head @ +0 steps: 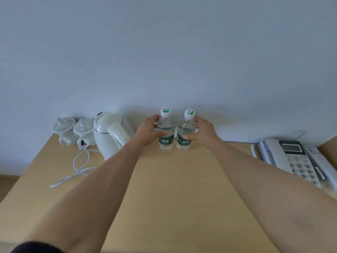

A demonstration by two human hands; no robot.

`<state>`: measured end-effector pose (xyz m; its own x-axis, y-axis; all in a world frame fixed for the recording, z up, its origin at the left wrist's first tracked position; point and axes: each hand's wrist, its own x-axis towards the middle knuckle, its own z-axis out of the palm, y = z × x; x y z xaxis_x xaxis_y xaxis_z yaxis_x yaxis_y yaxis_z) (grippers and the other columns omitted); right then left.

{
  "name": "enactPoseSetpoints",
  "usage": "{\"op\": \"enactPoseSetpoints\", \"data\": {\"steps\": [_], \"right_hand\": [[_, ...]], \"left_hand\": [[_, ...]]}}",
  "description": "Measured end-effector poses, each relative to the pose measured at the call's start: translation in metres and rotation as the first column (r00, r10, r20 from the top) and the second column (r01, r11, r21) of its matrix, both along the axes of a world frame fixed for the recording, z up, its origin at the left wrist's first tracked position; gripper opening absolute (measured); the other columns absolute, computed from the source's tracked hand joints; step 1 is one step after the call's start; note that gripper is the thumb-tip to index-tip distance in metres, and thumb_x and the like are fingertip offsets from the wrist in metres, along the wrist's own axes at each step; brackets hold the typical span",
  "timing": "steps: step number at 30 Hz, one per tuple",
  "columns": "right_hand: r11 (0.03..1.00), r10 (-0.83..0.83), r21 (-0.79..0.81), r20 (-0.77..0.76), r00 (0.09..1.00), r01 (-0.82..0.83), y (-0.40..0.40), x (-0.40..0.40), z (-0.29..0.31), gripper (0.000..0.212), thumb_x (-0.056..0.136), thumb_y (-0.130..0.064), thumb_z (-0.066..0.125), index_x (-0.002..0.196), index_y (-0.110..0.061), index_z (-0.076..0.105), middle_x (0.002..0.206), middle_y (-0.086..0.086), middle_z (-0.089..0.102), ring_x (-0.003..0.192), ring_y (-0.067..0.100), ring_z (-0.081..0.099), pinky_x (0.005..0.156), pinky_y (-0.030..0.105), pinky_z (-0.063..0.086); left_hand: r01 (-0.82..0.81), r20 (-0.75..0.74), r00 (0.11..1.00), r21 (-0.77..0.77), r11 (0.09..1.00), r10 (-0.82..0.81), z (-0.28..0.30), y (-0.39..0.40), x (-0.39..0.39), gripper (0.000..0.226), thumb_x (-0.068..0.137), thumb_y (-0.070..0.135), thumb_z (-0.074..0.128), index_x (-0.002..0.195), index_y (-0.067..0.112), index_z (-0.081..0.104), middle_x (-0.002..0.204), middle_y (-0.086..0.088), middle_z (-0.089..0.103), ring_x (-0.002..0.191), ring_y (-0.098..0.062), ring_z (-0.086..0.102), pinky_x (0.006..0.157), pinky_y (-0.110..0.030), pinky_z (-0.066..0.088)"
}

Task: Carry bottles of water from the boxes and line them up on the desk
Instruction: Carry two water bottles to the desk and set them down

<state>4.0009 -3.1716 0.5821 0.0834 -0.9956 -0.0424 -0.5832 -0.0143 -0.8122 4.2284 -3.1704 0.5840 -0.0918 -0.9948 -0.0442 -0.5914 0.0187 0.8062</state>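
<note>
Two clear water bottles with green labels and white caps stand upright side by side at the back of the wooden desk (173, 189), close to the wall. My left hand (148, 129) grips the left bottle (165, 131) round its middle. My right hand (203, 131) grips the right bottle (185, 132) the same way, thumb across the label. The bottles nearly touch each other. No boxes are in view.
A white electric kettle (111, 134) stands just left of my left hand, its cord (80, 167) looping over the desk. Two white lidded cups (73, 130) sit behind it at the back left. A desk phone (299, 161) lies at the right edge.
</note>
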Motion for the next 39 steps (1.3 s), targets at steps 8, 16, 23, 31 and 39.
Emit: {"op": "enactPoseSetpoints", "data": {"steps": [8, 16, 23, 31, 39], "right_hand": [[1.000, -0.003, -0.009, -0.056, 0.998, 0.002, -0.016, 0.006, -0.005, 0.070, 0.063, -0.010, 0.091, 0.125, -0.019, 0.061, 0.100, -0.011, 0.061, 0.087, 0.005, 0.058, 0.065, 0.000, 0.036], [0.996, -0.078, -0.053, -0.114, 0.990, 0.073, -0.017, 0.011, -0.008, 0.065, 0.061, -0.016, 0.092, 0.113, -0.010, 0.053, 0.100, -0.002, 0.059, 0.092, 0.020, 0.059, 0.079, 0.030, 0.048], [0.993, -0.114, -0.053, -0.077, 0.991, 0.110, -0.016, 0.013, -0.005, 0.068, 0.061, -0.028, 0.093, 0.115, -0.013, 0.055, 0.099, -0.004, 0.060, 0.090, 0.016, 0.059, 0.076, 0.027, 0.045], [0.976, -0.212, -0.050, 0.000, 0.977, 0.212, -0.019, 0.022, -0.001, 0.052, 0.066, -0.028, 0.091, 0.106, -0.013, 0.061, 0.096, -0.003, 0.063, 0.088, 0.015, 0.059, 0.073, 0.023, 0.040], [0.973, -0.218, -0.060, 0.048, 0.975, 0.221, -0.017, 0.030, -0.004, 0.055, 0.067, -0.022, 0.091, 0.111, -0.012, 0.059, 0.098, -0.005, 0.061, 0.091, 0.015, 0.059, 0.077, 0.022, 0.042]], "left_hand": [[-0.011, 0.031, 0.999, -0.002, 1.000, 0.011, -0.005, -0.023, 0.002, 0.053, 0.077, 0.013, 0.086, 0.125, 0.011, 0.063, 0.116, 0.000, 0.068, 0.099, -0.012, 0.062, 0.054, -0.005, 0.042], [-0.129, 0.071, 0.989, -0.017, 0.991, 0.130, -0.001, -0.021, -0.007, 0.058, 0.069, 0.021, 0.090, 0.116, 0.016, 0.058, 0.102, 0.004, 0.066, 0.088, -0.012, 0.061, 0.062, -0.014, 0.039], [-0.178, 0.051, 0.983, 0.025, 0.984, 0.176, -0.001, -0.017, -0.007, 0.061, 0.067, 0.026, 0.092, 0.116, 0.015, 0.058, 0.097, -0.002, 0.068, 0.083, -0.012, 0.063, 0.056, -0.017, 0.041], [-0.230, 0.027, 0.973, -0.010, 0.973, 0.230, 0.005, -0.014, -0.011, 0.055, 0.068, 0.031, 0.092, 0.112, 0.013, 0.065, 0.084, -0.002, 0.069, 0.077, -0.016, 0.064, 0.056, -0.017, 0.041], [-0.253, 0.013, 0.967, -0.011, 0.967, 0.253, 0.007, -0.014, -0.006, 0.051, 0.069, 0.024, 0.092, 0.112, 0.010, 0.068, 0.072, 0.007, 0.062, 0.061, -0.001, 0.059, 0.039, -0.006, 0.039]]}}
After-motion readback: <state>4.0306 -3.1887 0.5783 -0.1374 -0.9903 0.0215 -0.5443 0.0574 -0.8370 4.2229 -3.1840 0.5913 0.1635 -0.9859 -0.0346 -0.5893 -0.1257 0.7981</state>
